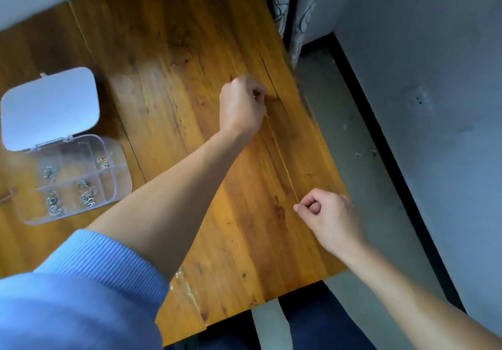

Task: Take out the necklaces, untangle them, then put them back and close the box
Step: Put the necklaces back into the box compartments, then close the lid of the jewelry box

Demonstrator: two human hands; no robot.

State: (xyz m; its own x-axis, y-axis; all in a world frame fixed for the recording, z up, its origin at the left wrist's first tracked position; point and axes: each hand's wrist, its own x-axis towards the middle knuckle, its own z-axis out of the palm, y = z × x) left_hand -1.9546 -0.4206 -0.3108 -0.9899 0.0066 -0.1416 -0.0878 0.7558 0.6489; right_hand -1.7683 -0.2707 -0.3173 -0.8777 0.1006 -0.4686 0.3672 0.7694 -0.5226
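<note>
Nearest the camera: a blue ribbed sleeve [89, 281] pushed up the left forearm, and dark trousers [320, 328] showing below the near edge of the wooden surface [168, 78].

Right hand [330, 215], near the surface's right front corner: thumb and forefinger pinched on the near end of a thin gold necklace [282, 159], other fingers curled in. The pinch point sits at the hand's left tip.

The gold necklace runs from that pinch as one nearly straight line, away and slightly to the left, along the wood grain close to the surface's right edge. Cannot tell whether it lies on the wood or hangs just above it.

Left hand [241, 105], farther out, its arm crossing from the lower left: fingers curled into a loose fist, knuckles up. The far end of the necklace disappears under the right side of this hand, so it grips that end; the exact finger hold is hidden.

Well apart to the left: a clear plastic box [122, 167], lying open, its lid [49, 107] hinged back and flat on the far side. Divided compartments inside; silver necklaces [54, 204] lie bunched in several of them, details blurred.

Beyond the right edge: grey floor [353, 145], a grey wall [434, 50] with a dark strip at its foot, and a patterned grey curtain [285, 4] at the far corner.
</note>
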